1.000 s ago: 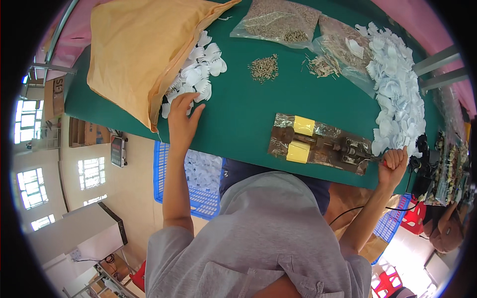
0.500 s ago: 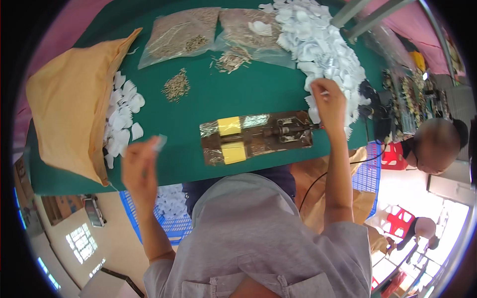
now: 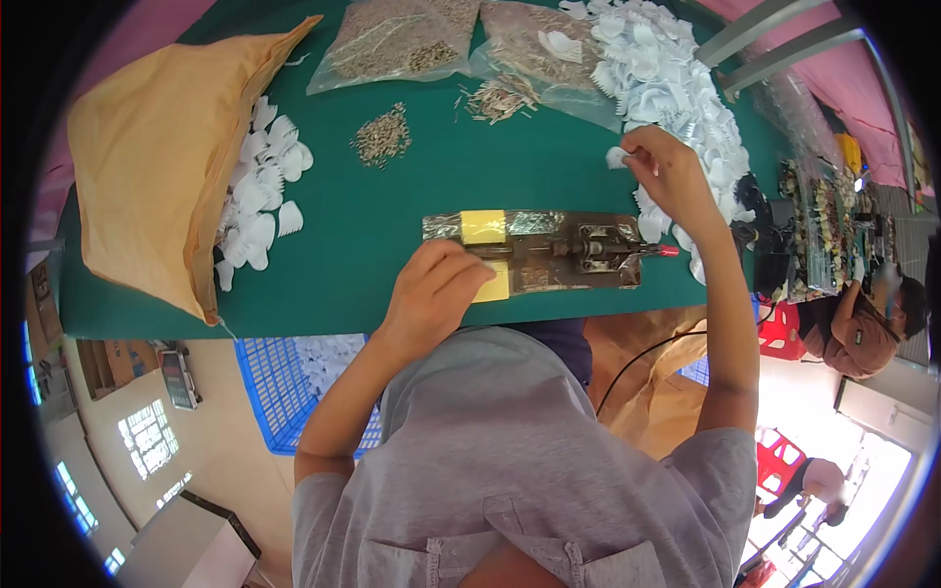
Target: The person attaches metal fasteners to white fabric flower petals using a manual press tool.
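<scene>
A brown tape-covered jig (image 3: 549, 276) with a metal toggle clamp (image 3: 600, 247) lies near the table's front edge. The clamp's red-tipped handle points right. Over the jig's left end, beside a yellow pad (image 3: 482, 226), is my left hand (image 3: 431, 294). Its fingers are pinched together, and whatever they hold is hidden. My right hand (image 3: 668, 174) pinches a white toothed plastic piece (image 3: 618, 157) at the left edge of a large heap of similar white pieces (image 3: 667, 93).
At the left a yellow-brown sack (image 3: 147, 176) stands beside more white toothed pieces (image 3: 260, 211). A pile of small tan parts (image 3: 383, 135), thin sticks (image 3: 500, 100) and clear bags (image 3: 397, 44) lie farther back. A blue basket (image 3: 279, 392) sits below the table; a person (image 3: 863, 328) is at right.
My left hand has moved right from beside the sack to the jig's left end. My right hand has come away from the heap slightly, with a white toothed piece now showing in its fingers.
</scene>
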Motion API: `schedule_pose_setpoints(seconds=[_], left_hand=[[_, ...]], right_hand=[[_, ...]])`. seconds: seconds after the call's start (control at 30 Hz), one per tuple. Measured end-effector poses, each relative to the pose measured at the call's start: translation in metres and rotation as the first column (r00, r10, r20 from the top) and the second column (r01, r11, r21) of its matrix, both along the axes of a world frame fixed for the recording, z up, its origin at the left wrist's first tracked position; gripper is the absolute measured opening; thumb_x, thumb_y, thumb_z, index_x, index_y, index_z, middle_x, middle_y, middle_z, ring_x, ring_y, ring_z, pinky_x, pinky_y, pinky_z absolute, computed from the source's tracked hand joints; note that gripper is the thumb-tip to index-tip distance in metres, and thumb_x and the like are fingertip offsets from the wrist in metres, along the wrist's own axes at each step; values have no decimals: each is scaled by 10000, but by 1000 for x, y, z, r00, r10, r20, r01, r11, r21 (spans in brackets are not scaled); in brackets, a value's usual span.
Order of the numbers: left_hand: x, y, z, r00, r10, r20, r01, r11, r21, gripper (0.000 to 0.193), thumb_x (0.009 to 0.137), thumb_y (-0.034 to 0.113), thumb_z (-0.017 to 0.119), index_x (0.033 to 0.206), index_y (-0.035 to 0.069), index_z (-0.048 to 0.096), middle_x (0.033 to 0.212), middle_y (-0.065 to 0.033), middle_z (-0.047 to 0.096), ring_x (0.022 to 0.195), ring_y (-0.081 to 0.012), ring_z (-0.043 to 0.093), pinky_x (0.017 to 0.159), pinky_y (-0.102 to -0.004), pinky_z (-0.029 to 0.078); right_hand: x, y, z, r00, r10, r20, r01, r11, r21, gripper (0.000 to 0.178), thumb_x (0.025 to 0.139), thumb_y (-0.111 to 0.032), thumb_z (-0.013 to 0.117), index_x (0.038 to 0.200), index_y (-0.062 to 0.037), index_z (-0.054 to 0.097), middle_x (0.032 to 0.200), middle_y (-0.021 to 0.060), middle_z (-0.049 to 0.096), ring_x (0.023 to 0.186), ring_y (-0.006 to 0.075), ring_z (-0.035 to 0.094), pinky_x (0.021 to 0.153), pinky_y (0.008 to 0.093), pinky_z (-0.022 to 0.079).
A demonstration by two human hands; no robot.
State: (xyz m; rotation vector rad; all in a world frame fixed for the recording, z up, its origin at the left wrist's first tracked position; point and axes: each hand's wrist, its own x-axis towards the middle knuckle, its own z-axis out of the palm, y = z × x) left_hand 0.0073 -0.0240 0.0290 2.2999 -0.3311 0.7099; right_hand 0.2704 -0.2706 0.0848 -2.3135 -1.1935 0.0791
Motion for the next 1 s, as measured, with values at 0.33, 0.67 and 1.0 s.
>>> schedule_pose_setpoints(seconds=[0.33,0.67,1.0], left_hand=[[-14,-4,-27,992,114,-62,-124,969,-213,197,775,35,838,928,153,805,991,77,789,911,-198,485,808,-301,435],[-4,-10,-28,936,352,-22,-351,926,-139,296,709,43,886,959,138,761,1298,-76,646,1189,-327,545,960,-408,473],[-2,3,-24,940,200,-277,-272,929,-251,499,802,50,814,1268,123,653,1245,-71,636,1206,-329,538,1017,-444,453]], right_hand=[[-106,89,-19,951,302,-72,-284,939,193,256,906,-48,734,1158,-84,762,939,104,739,839,298,688,780,391,543],[-120,83,-32,938,271,-215,-255,962,100,158,922,-161,720,1046,-140,816,841,86,751,830,273,682,890,391,492],[-115,81,-20,831,51,-554,86,972,218,165,982,-127,689,1096,-18,735,969,118,781,855,244,767,785,328,594]])
